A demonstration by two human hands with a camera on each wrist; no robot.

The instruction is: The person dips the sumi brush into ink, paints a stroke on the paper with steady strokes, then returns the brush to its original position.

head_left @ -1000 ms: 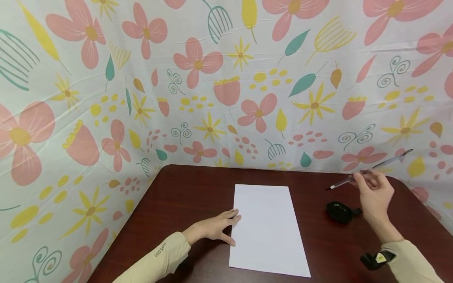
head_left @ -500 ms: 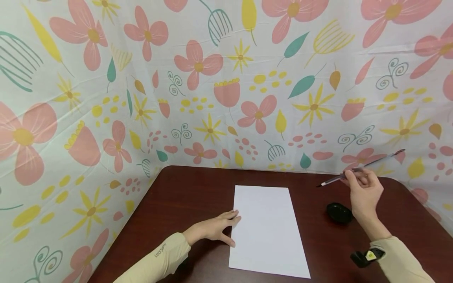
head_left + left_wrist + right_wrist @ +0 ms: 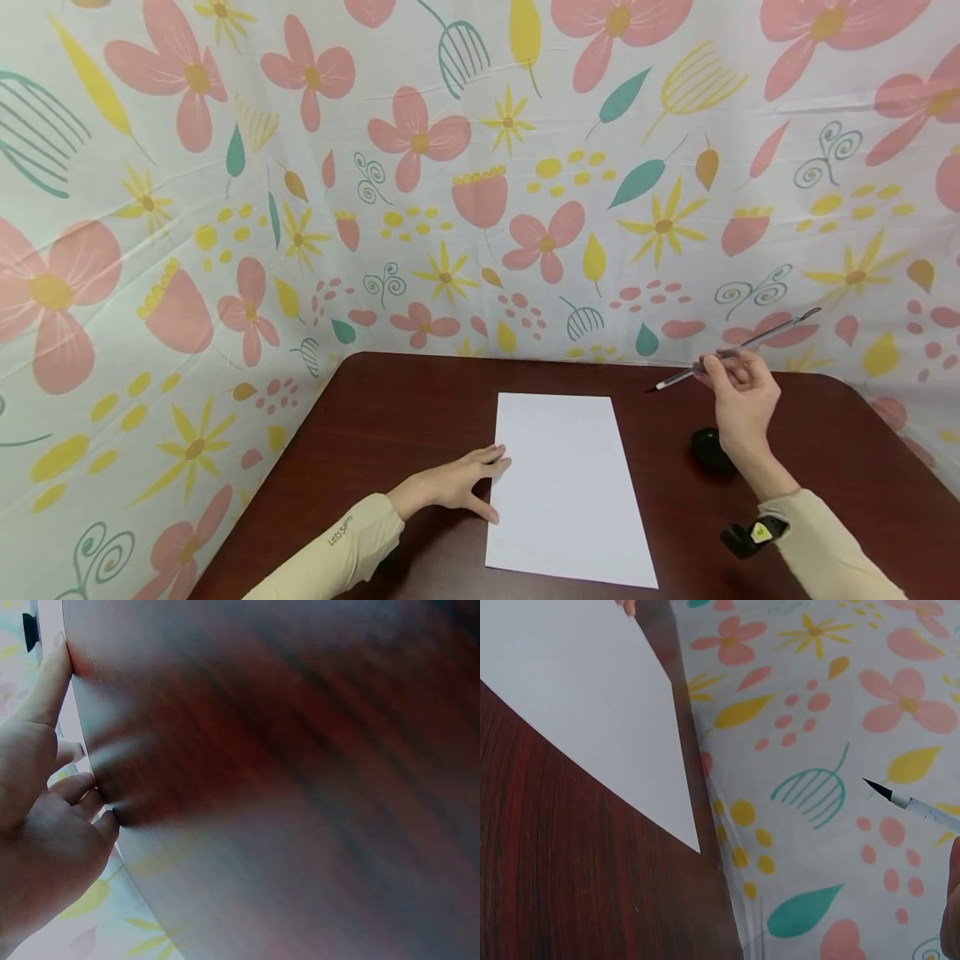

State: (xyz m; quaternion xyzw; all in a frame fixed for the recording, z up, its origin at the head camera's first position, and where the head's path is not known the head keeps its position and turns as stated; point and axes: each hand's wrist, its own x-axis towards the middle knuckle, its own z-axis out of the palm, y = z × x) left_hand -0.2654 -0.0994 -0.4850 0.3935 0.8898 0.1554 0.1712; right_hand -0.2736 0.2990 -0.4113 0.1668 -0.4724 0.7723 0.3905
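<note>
A white sheet of paper (image 3: 566, 500) lies lengthwise on the dark wooden table. My left hand (image 3: 456, 485) rests at its left edge, fingers spread and relaxed; in the left wrist view the same hand (image 3: 52, 855) shows fingertips down at the surface. Between thumb and fingers my right hand (image 3: 746, 408) pinches a slim paintbrush (image 3: 678, 377) with a clear handle, held in the air right of the paper's top corner. Its dark pointed tip aims left and down. The right wrist view shows the brush (image 3: 924, 810) up close, with a white collar behind black bristles.
A small black dish (image 3: 707, 450) stands on the table (image 3: 405, 417) right of the paper, partly hidden behind the right hand. A floral cloth (image 3: 450, 208) hangs along the table's back and left sides. A black device (image 3: 752, 537) sits at the right wrist.
My right hand has moved left with the paintbrush, bringing its tip closer to the paper and covering part of the black dish. The left hand and paper have stayed still.
</note>
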